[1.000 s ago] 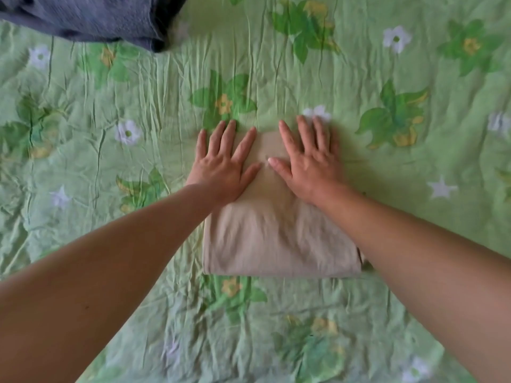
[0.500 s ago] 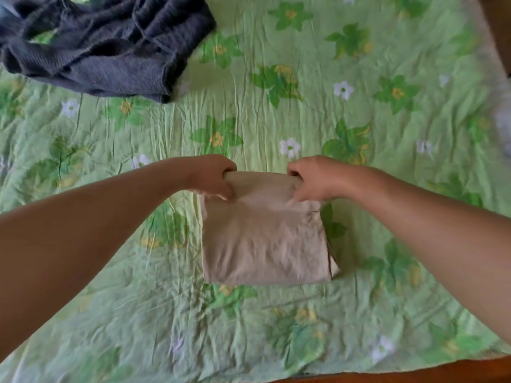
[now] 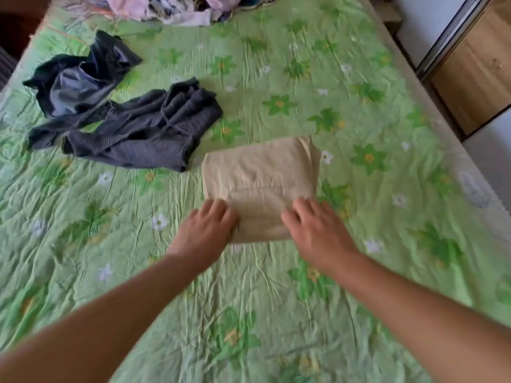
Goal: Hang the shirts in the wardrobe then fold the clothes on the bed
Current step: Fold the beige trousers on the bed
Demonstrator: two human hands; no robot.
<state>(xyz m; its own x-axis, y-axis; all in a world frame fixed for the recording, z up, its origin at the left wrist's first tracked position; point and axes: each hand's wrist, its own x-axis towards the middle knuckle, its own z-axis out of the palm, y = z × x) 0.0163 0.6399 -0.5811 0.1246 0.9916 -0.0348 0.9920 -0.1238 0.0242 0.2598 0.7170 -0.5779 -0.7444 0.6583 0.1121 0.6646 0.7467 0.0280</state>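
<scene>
1. R hand [image 3: 315, 233]: fingers slightly bent, lying on top of the near-right edge of the folded beige garment [image 3: 260, 175]. It pinches nothing I can see, so more a press than a grip
2. L hand [image 3: 206, 233]: fingers bent at the near-left corner, touching the cloth. With the blur and the thumb hidden, can't tell if it grips the edge or only rests there
3. Garment lies flat as a compact rectangle mid-bed on the green floral sheet [image 3: 359, 111]. Inner layers peek out along the far-right side
4. Step in hand, imo: squaring off and flattening this fold. To do it well:
   - keep both palms low and sweep outward from the centre to push air out
   - tuck in the stray right-side layers so the edges line up
   - don't drag the bundle, as the crumpled sheet will bunch under it
5. Grey knit sweater [image 3: 143, 131] sits crumpled near the bundle's far-left corner, not touching. Dark navy garment [image 3: 80, 78] lies just beyond it. A mixed clothes pile [image 3: 177, 6] is at the far end, all unfolded
6. Wooden cabinet [image 3: 475, 78] stands off the bed's right side
</scene>
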